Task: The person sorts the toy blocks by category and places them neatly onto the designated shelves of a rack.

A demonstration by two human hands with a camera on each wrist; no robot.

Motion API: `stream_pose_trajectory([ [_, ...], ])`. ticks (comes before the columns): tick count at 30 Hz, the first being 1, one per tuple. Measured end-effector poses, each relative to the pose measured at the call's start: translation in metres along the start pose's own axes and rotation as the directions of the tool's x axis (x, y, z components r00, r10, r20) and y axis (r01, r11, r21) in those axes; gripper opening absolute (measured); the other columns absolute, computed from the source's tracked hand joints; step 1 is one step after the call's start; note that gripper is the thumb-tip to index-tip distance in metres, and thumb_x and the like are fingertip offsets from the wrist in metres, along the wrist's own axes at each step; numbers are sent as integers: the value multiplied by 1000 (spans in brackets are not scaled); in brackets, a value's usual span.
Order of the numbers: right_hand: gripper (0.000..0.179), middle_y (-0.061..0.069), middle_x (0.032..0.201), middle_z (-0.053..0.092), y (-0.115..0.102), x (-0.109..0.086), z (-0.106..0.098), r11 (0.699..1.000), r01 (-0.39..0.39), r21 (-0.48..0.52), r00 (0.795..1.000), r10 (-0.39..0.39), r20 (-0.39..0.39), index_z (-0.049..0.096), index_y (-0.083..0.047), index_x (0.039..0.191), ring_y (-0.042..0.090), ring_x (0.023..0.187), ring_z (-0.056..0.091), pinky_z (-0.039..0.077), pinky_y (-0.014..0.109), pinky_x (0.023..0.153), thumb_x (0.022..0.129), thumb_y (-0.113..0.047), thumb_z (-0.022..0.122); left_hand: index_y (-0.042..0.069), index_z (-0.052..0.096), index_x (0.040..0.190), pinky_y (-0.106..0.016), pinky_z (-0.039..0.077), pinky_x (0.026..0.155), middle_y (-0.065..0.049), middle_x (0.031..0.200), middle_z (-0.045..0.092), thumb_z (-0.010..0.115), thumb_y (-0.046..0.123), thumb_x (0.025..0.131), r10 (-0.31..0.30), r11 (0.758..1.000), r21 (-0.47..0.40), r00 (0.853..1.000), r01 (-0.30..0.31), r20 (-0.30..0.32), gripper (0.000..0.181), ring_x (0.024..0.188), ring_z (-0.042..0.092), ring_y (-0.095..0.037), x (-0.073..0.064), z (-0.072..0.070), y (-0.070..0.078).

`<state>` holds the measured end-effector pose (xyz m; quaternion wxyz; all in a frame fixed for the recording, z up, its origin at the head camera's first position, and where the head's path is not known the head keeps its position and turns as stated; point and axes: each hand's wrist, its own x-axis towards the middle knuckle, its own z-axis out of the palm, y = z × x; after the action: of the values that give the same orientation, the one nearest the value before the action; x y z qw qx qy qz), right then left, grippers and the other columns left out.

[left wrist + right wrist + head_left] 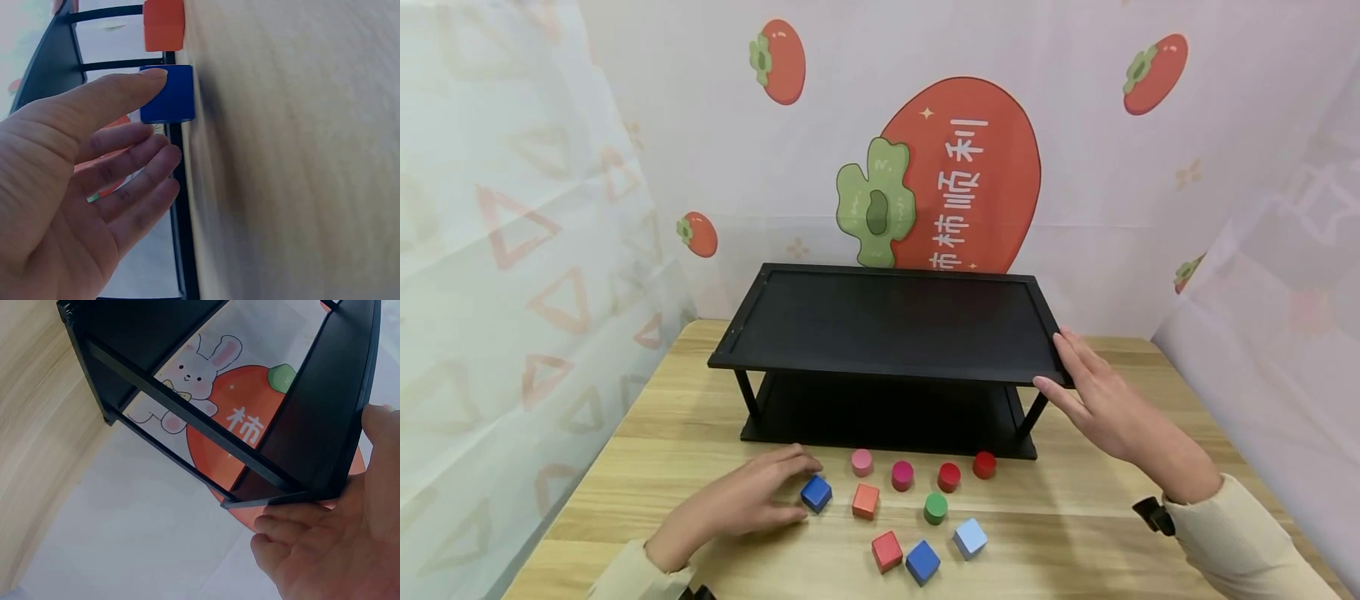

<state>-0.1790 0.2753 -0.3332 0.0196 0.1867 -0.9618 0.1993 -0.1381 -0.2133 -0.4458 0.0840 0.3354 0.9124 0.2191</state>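
My left hand [758, 493] is at the table's front left, thumb and fingers spread around a blue cube [816, 493]. In the left wrist view the thumb overlaps that cube [175, 97], while the other fingers lie loosely bent below it. A black two-tier shelf [887, 325] stands at the back of the table. At its right end my right hand [1108, 408] rests on the top board's edge and corner with extended fingers. The right wrist view shows the palm and fingers [290, 531] against the shelf's side.
Right of the left hand are an orange cube [865, 501], a red cube [887, 552], a second blue cube [922, 562] and a light blue cube [970, 539]. Pink [862, 462], magenta [902, 476], red [949, 477] and green [936, 508] cylinders lie before the shelf.
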Motion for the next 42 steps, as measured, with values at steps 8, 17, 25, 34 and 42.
stream_pose_trajectory([
  [8, 85, 25, 176, 11, 0, 1, 0, 1000, -6, -2, 1000, 6, 8, 11, 0, 168, 50, 160, 19, 25, 72, 120, 110, -50, 48, 18, 69, 127, -33, 57, 102, 12, 123, 64, 79, 31, 96, -12, 997, -77, 1000, 13, 21, 35, 111, 61, -4, 5, 2, -4],
  [17, 85, 27, 175, 13, -1, 2, -3, 1000, 1, -21, 1000, -1, -2, 13, 2, 167, 52, 158, 22, 27, 72, 120, 110, -49, 50, 20, 73, 119, -29, 59, 94, 11, 117, 68, 80, 23, 96, 13, 998, -66, 1000, -13, -5, 25, 104, 63, -3, 9, 1, -4],
  [25, 86, 26, 175, 11, -2, 2, -3, 1000, -8, -15, 1000, 9, 13, 11, 1, 168, 51, 159, 20, 26, 72, 120, 110, -51, 49, 20, 74, 115, -27, 60, 89, 10, 111, 68, 80, 28, 95, -24, 997, -79, 999, 21, -37, 22, 99, 64, -4, 8, -3, -7],
  [34, 86, 25, 175, 11, -3, 2, -3, 1000, -18, -3, 1000, 18, 21, 11, 0, 168, 52, 159, 21, 26, 73, 120, 110, -51, 49, 13, 74, 116, -30, 60, 85, 5, 111, 69, 83, 22, 93, -22, 1000, 14, 993, 24, -115, 26, 97, 66, -11, 6, -23, -17],
  [42, 86, 25, 175, 12, -3, 2, -4, 1000, -21, -8, 1000, 21, 22, 12, -1, 168, 52, 159, 20, 25, 73, 120, 110, -51, 49, 7, 74, 112, -33, 61, 80, -2, 105, 72, 86, 15, 88, 25, 996, 90, 976, -5, -217, 28, 92, 70, -17, 10, -45, -33],
])
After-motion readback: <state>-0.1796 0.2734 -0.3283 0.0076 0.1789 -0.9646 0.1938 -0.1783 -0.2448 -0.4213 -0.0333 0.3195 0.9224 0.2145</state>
